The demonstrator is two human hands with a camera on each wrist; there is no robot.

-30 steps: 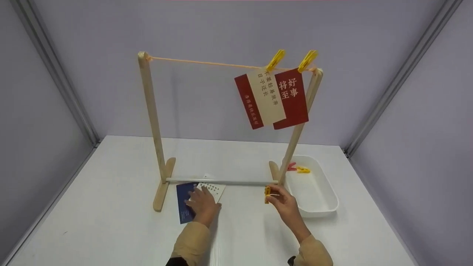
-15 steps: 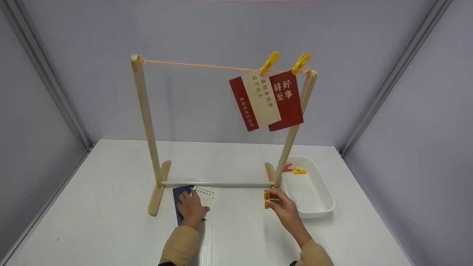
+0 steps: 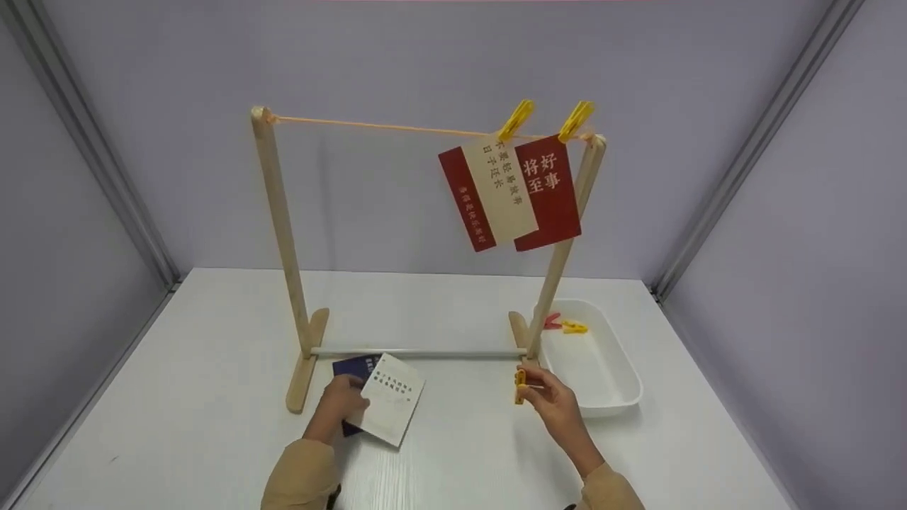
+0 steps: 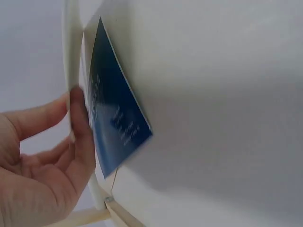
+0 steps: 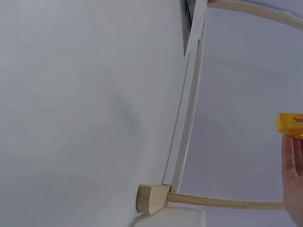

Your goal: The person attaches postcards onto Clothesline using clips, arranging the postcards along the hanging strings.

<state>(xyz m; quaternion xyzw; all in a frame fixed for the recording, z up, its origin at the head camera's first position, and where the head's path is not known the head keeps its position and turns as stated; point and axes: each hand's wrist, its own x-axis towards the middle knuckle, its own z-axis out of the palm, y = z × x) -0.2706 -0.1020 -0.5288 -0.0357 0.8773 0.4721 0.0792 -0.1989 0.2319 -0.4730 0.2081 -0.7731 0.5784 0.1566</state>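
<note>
My left hand [image 3: 338,405] pinches the left edge of a white card [image 3: 391,401] with printed characters. In the left wrist view the thumb and fingers of the left hand [image 4: 52,165] grip this card [image 4: 72,61], raised off a dark blue card [image 4: 116,113]. The blue card [image 3: 356,366] lies partly under it in the head view. Near the rack's right foot, my right hand [image 3: 556,411] pinches a yellow clothespin [image 3: 520,387] held upright. The right wrist view shows that clothespin [image 5: 289,125] at the fingertips of the right hand [image 5: 293,177].
A wooden rack [image 3: 282,234] carries an orange string [image 3: 382,127]. Yellow clothespins [image 3: 516,120] hold red and cream cards [image 3: 549,205] at its right end. Right of the rack stands a white tray [image 3: 602,409] with a red clothespin [image 3: 552,321] and a yellow one [image 3: 575,327].
My left hand has gone from resting over the cards to gripping the white one, which has lifted and shifted toward me. The right hand still pinches its clothespin, slightly further right.
</note>
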